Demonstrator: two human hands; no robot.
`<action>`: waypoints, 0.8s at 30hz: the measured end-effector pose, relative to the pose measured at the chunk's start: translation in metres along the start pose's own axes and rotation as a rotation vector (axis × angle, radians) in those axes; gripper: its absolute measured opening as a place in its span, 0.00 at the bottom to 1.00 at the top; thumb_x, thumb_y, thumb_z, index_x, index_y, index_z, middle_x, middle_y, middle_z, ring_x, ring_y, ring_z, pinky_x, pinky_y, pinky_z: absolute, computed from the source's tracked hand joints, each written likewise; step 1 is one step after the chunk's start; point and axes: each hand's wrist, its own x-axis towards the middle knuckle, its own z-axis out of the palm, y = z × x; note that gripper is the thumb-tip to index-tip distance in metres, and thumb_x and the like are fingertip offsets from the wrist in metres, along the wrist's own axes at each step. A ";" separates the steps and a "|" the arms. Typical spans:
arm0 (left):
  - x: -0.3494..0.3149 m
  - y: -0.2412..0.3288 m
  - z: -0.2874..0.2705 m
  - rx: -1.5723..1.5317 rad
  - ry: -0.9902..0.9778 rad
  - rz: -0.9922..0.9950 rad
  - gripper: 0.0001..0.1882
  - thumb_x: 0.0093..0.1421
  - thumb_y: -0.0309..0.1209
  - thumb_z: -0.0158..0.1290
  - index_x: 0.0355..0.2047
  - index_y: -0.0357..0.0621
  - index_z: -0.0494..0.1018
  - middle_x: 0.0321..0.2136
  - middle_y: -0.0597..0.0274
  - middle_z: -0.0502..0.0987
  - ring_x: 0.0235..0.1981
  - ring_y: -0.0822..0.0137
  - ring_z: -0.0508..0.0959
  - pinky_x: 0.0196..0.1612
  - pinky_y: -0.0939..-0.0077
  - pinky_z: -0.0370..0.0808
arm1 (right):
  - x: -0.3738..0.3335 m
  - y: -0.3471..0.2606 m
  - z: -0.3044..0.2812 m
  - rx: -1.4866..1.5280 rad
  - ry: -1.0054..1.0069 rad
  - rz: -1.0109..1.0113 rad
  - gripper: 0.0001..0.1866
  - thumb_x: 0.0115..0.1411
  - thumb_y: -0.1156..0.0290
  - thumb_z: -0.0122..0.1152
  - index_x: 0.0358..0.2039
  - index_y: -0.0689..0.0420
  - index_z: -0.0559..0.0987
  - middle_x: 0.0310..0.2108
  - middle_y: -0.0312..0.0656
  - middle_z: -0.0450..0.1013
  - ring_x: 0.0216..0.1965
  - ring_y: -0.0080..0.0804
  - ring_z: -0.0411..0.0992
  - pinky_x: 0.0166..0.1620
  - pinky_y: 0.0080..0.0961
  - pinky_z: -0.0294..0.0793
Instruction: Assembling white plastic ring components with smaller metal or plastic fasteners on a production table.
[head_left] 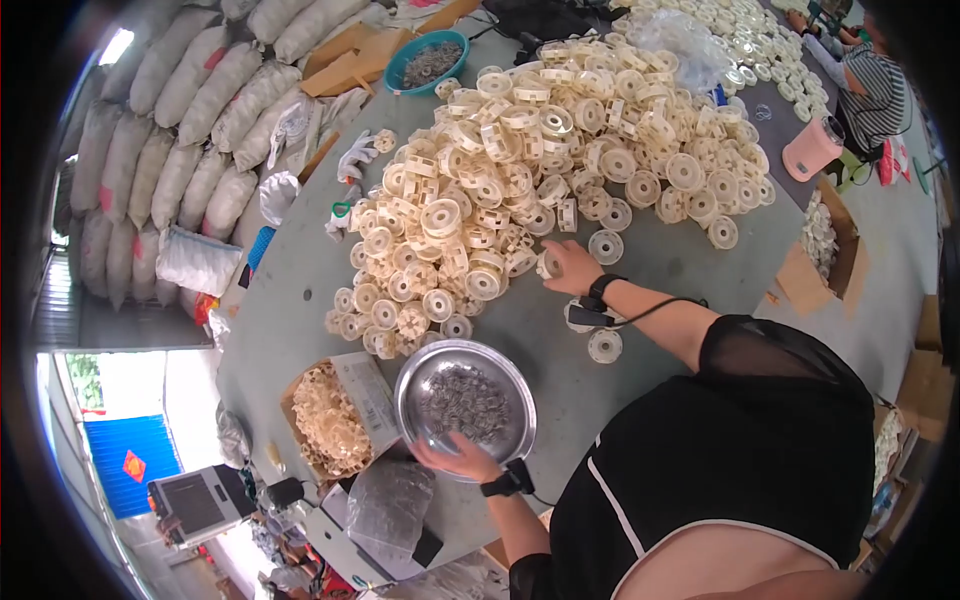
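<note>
My right hand (574, 268) is at the near edge of a big heap of cream plastic wheel-shaped parts (520, 130), its fingers closed round one round cream plastic part (548, 264). Close to that wrist, a few loose wheel parts (604, 346) lie flat on the table. Over the near rim of a round steel bowl (522, 400), my left hand (460, 460) is held with thumb and fingers apart, and no object shows in it. Small grey metal pieces (465, 402) cover the bowl's bottom.
Left of the bowl stands a cardboard box (368, 395) of small cream plastic pieces, beside a clear plastic bag (390, 510). A teal basin (462, 62) of grey pieces sits at the far edge. Stacked sacks (190, 90) line the left; a person (878, 95) sits far right.
</note>
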 end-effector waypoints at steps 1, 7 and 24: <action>-0.008 0.011 -0.001 -0.116 -0.134 -0.038 0.21 0.53 0.22 0.47 0.48 0.35 0.60 0.50 0.46 0.57 0.52 0.53 0.58 0.54 0.61 0.55 | -0.007 0.001 0.000 0.097 0.033 -0.054 0.37 0.42 0.58 0.61 0.53 0.52 0.60 0.41 0.52 0.63 0.42 0.45 0.64 0.43 0.33 0.66; -0.033 0.083 0.028 -0.767 -0.664 -0.328 0.19 0.54 0.20 0.46 0.47 0.34 0.62 0.43 0.55 0.68 0.44 0.64 0.69 0.48 0.73 0.65 | -0.066 -0.040 -0.030 0.827 -0.625 0.171 0.34 0.49 0.47 0.54 0.52 0.53 0.61 0.44 0.44 0.64 0.39 0.27 0.66 0.33 0.22 0.70; -0.064 0.142 0.000 -0.488 -0.713 -0.184 0.10 0.50 0.21 0.54 0.34 0.33 0.70 0.36 0.62 0.70 0.32 0.74 0.72 0.35 0.82 0.70 | -0.155 -0.061 -0.019 0.946 -0.480 0.100 0.24 0.57 0.46 0.38 0.37 0.55 0.70 0.24 0.32 0.66 0.20 0.19 0.64 0.18 0.16 0.64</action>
